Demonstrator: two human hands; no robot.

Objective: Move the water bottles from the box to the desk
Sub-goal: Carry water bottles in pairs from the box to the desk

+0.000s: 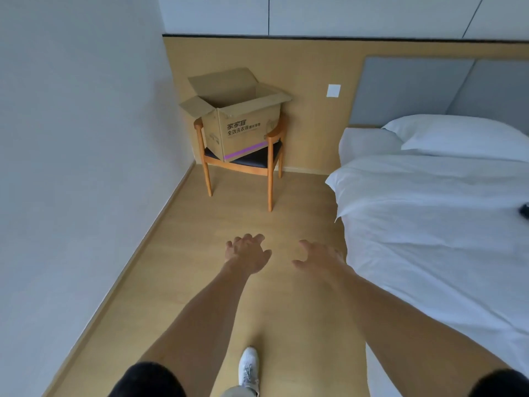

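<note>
Both bare forearms stretch forward from the near edge of the view, out of short black sleeves (148, 379), and converge toward the middle of the floor. The left hand (246, 253) is held out palm down with its fingers spread and only slightly bent, thumb angled toward the right; it holds nothing and touches nothing. The right hand (320, 257) is just beside it, a small gap apart, also palm down, its fingers loosely spread and curved a little downward, thumb pointing left toward the other hand; it too is empty and in the air. Both hands hang above the light wooden floor (177, 253), well short of the chair.

The open brown cardboard box (243, 130) with dark printed lettering and a purple strip of tape along its lower edge sits on the dark seat of a wooden armchair (269, 167) in the far left corner, against the tan wood wall panel (309, 67). Its four flaps stand open. From this angle only the inside of its far walls shows; no bottles can be seen, so what it contains cannot be told.

On the right is a bed with a white duvet (429, 224) and a white pillow (463, 136) against a grey padded headboard (406, 90). A white wall switch plate (333, 90) sits between box and headboard. A white sneaker (248, 366) is on the floor at the near edge, between the forearms.
</note>
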